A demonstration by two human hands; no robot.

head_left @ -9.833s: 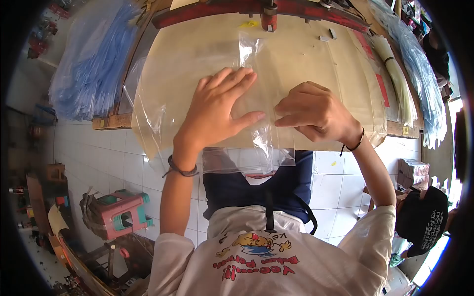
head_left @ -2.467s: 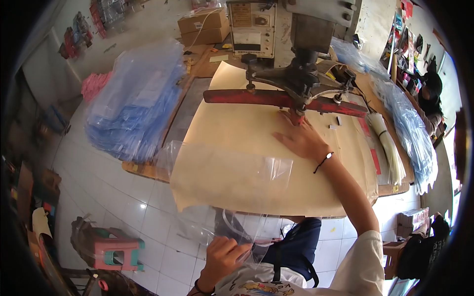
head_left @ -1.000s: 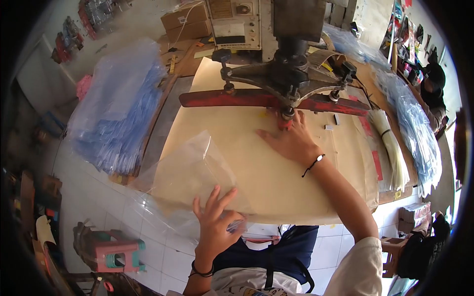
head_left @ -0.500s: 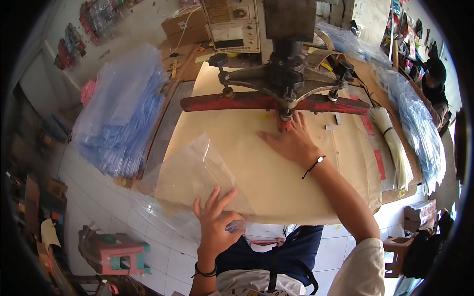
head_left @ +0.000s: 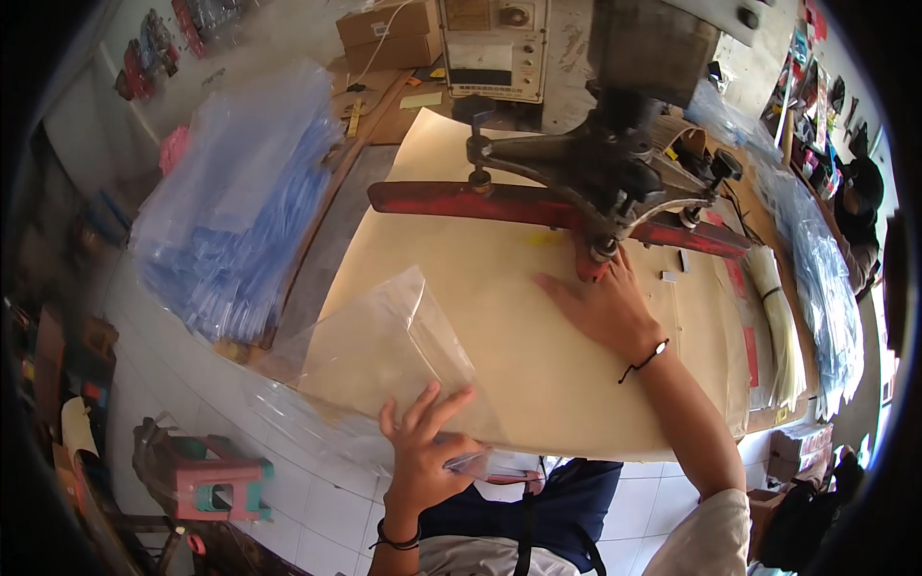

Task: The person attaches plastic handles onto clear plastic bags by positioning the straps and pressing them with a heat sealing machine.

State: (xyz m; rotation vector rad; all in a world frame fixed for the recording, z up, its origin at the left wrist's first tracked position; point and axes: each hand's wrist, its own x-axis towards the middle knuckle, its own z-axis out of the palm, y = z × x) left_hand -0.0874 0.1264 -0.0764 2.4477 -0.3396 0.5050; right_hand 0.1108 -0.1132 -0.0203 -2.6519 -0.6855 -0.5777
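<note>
A clear plastic sheet lies at the left front of the tan-covered table, its front part hanging past the edge. My left hand grips a bunched part of it at the table's front edge, with the index and middle fingers extended over the film. My right hand rests flat on the tan cover, thumb stretched out to the left. Its fingertips reach beneath a long red press bar, beside the red block under the bar's middle, which partly hides them.
A stack of bluish plastic sheets lies left. On the right are a tied bundle of pale strips and more clear plastic. A control box stands behind the press head. A pink stool is at floor level. Another person is far right.
The view has turned slightly, so the press, table and right hand appear farther right and a little lower. Both hands keep about the same places relative to the table and sheet.
</note>
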